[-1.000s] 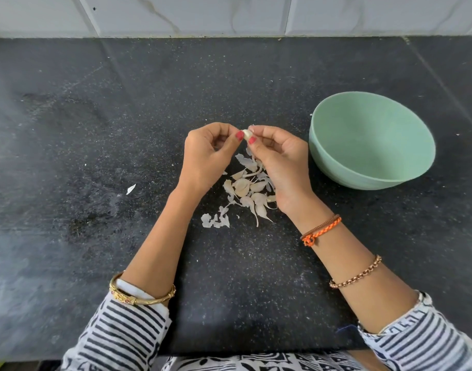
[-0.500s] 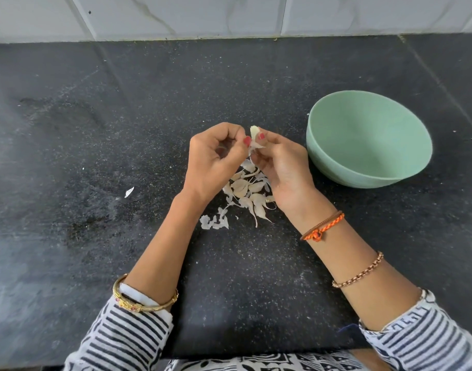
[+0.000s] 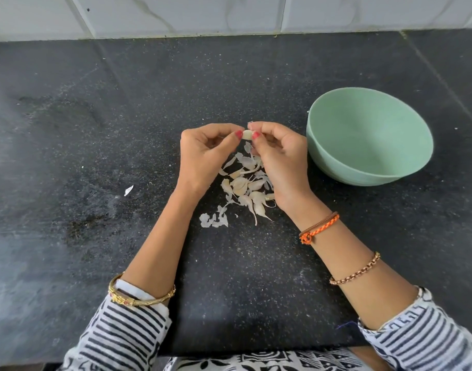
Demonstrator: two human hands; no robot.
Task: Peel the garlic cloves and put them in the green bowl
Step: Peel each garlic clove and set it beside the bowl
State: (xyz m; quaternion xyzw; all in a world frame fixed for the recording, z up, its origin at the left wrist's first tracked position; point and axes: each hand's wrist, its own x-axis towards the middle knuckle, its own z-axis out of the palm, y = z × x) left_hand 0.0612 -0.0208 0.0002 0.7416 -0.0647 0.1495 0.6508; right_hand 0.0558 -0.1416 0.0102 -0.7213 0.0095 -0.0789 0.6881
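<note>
A small pale garlic clove (image 3: 247,134) is held above the black counter between both hands. My left hand (image 3: 205,156) pinches its left side with thumb and fingertips. My right hand (image 3: 280,159) pinches its right side, fingers curled. Below the hands lies a pile of garlic cloves and papery skins (image 3: 245,186). The green bowl (image 3: 368,135) stands to the right of my right hand, tilted toward me; no cloves show inside it.
A loose scrap of skin (image 3: 128,190) lies on the counter (image 3: 95,129) to the left. A white tiled wall (image 3: 229,14) runs along the back. The counter's front edge is just before my sleeves.
The clove stood upright and higher in my right hand half a second ago; now it lies lower, pinched between both thumbs. The hands stay in the same place.
</note>
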